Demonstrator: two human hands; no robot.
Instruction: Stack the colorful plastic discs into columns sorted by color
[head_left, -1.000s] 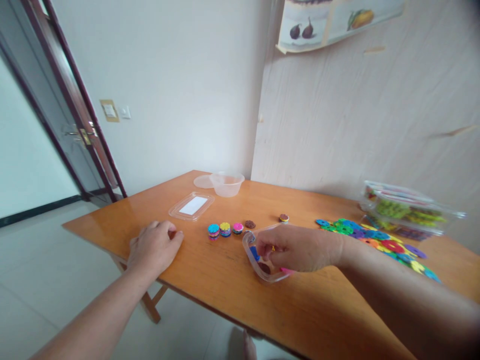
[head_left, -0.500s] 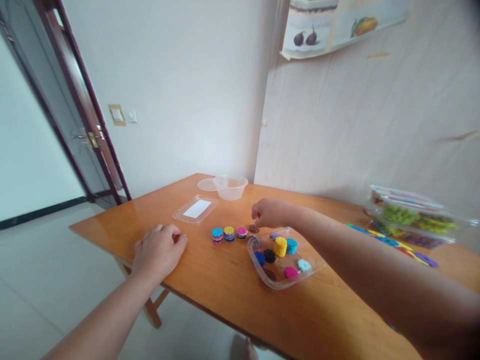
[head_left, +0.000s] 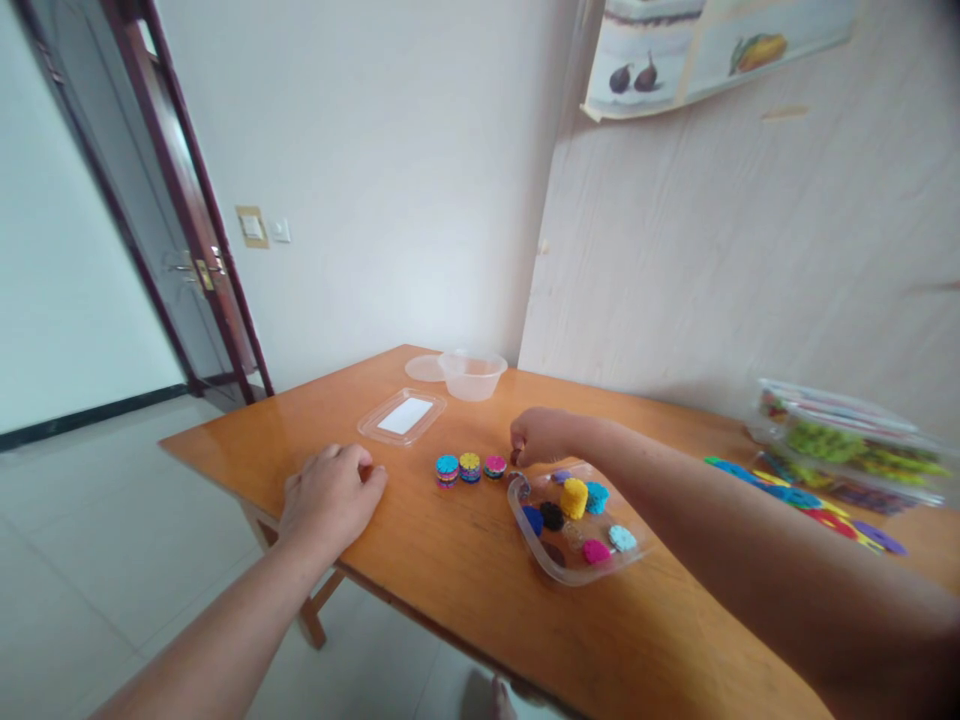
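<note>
My right hand [head_left: 544, 437] is pinched on a brown notched disc [head_left: 515, 457], just beyond the far left corner of a clear plastic tray [head_left: 559, 572]. Fingers hide part of that disc. Left of it stand three short stacks of notched discs: one pink-topped [head_left: 495, 467], one yellow-topped [head_left: 469, 467] and one blue-topped [head_left: 447, 471]. In the tray are a yellow stack [head_left: 574, 498], light blue discs [head_left: 597, 497], black discs [head_left: 552, 515] and pink discs [head_left: 596, 551]. My left hand [head_left: 331, 497] rests on the table, fingers loosely bent, thumb apart, holding nothing.
A clear lid with a white label [head_left: 405, 415] lies on the wooden table [head_left: 480, 580]. Behind it stand a translucent bowl [head_left: 472, 375] and a round lid [head_left: 424, 368]. At the right are flat coloured pieces [head_left: 829, 520] and stacked clear boxes [head_left: 847, 440].
The brown disc lay flat beside my right hand and is now tilted up in its fingers. The view has turned slightly left. My left hand stays on the table.
</note>
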